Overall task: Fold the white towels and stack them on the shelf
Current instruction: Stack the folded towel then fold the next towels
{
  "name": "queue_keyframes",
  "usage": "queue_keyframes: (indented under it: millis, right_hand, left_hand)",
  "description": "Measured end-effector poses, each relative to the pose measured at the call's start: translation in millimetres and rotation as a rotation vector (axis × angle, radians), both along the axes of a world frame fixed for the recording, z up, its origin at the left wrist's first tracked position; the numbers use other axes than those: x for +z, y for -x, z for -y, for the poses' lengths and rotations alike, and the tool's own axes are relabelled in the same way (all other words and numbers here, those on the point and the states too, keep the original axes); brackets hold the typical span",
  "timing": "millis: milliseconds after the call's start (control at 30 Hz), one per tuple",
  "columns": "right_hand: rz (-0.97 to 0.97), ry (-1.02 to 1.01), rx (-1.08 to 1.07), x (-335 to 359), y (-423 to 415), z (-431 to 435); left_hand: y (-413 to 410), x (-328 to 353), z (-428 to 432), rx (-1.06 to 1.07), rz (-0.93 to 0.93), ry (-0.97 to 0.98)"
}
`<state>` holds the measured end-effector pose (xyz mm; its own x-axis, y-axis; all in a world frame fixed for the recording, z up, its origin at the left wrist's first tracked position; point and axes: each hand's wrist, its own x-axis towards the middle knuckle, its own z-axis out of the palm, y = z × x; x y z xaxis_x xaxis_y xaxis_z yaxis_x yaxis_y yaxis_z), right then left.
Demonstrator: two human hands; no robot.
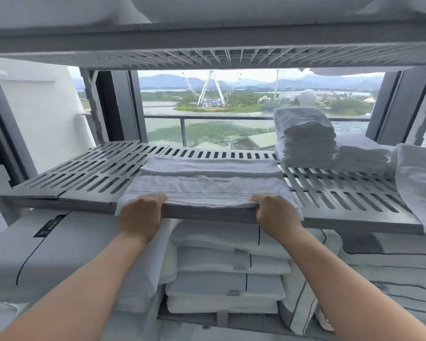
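A white towel [207,183] lies spread flat on the grey slatted shelf [84,175], partly folded, with its near edge hanging just over the shelf's front rim. My left hand [140,215] grips the towel's near left edge. My right hand [273,215] grips its near right edge. At the shelf's back right stands a tall stack of folded white towels [305,139], and a shorter folded stack [362,156] sits just to its right.
A loose white cloth [418,183] drapes over the shelf's right end. Below the shelf lie stacked white pillows and linens [226,267]. Another slatted shelf [207,40] runs close overhead. A window with a balcony rail [207,116] is behind.
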<state>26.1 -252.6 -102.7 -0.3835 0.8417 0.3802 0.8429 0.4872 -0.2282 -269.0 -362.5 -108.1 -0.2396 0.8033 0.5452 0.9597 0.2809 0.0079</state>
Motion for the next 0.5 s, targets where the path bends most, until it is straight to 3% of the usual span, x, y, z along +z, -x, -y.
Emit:
queue_keyframes:
  millis: [300, 500]
  right_hand:
    - [0.05, -0.175, -0.223, 27, 15, -37]
    - [0.088, -0.304, -0.296, 42, 45, -100]
  left_hand:
    - [4, 32, -44, 0.088, -0.032, -0.09]
    - [25, 49, -112, 0.032, -0.084, -0.172]
